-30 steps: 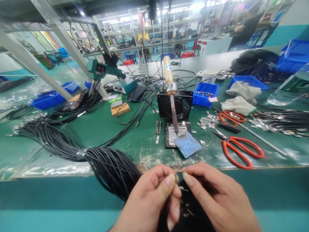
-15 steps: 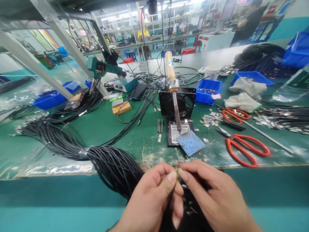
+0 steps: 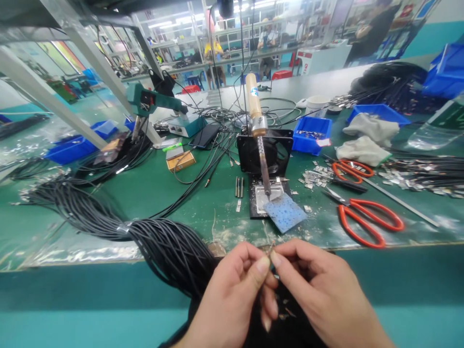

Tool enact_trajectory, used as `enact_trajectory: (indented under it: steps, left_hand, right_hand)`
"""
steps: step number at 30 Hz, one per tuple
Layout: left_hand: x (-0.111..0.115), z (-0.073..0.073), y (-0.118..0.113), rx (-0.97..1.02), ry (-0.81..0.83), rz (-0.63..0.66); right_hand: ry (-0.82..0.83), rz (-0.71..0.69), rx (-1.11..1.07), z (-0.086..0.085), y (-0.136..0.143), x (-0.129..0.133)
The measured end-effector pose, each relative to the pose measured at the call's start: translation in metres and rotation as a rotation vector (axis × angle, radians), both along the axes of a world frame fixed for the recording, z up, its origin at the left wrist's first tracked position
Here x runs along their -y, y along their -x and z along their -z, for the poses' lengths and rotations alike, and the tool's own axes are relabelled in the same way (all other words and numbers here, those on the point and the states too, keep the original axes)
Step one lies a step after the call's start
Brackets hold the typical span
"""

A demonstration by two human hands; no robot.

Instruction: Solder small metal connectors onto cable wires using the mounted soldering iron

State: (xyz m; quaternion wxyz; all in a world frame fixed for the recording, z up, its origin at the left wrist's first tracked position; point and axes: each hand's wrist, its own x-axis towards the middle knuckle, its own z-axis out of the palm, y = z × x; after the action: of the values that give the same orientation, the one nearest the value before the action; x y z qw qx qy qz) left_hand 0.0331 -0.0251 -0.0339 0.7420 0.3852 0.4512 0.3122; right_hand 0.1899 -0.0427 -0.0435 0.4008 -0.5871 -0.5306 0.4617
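My left hand and my right hand meet just below the table's front edge, thumbs and forefingers pinched together. Between the fingertips they hold a cable end with thin bare wires sticking up; most of it is hidden by the fingers. A blue sponge lies just beyond my hands, on the front of a black soldering stand. The soldering iron, wooden-handled, leans there with its tip down by the metal tray. To my left a thick bundle of black cables hangs over the edge.
Red-handled scissors and a second red-handled pair lie right, near loose metal connectors. Behind the iron stand a black fan and a blue bin. White gloves lie farther right. People work in the background.
The pinched fingertips have shifted slightly to the right, and the wires at the cable end now lean to the right. The view has moved a little; the table's things stay put.
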Motion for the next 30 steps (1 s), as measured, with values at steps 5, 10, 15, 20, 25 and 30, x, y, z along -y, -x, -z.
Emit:
enact_trajectory:
  steps: [5, 10, 15, 20, 25, 30]
  left_hand:
    - [0.0006, 0.0012, -0.0011, 0.041, 0.045, 0.0]
    - [-0.0008, -0.0017, -0.0019, 0.089, 0.074, -0.017]
    - [-0.0031, -0.0039, -0.0005, 0.125, 0.098, -0.061]
    - [-0.0033, -0.004, 0.0012, 0.143, 0.135, -0.05]
    - [-0.003, -0.006, 0.0011, 0.15, 0.125, -0.05]
    - [-0.0028, -0.0059, 0.0013, 0.134, 0.134, -0.044]
  right_hand:
    - [0.015, 0.012, -0.074, -0.0003, 0.0024, -0.0016]
    - [0.009, 0.018, -0.096, -0.0001, 0.002, 0.0005]
    - [0.03, 0.029, -0.084, 0.0041, -0.0011, 0.0028]
    - [0.017, 0.029, -0.11, 0.0041, -0.005, 0.0026]
    - [0.043, -0.017, -0.145, -0.0001, -0.0035, 0.0]
    - [0.077, -0.014, -0.18, -0.003, 0.0015, -0.0016]
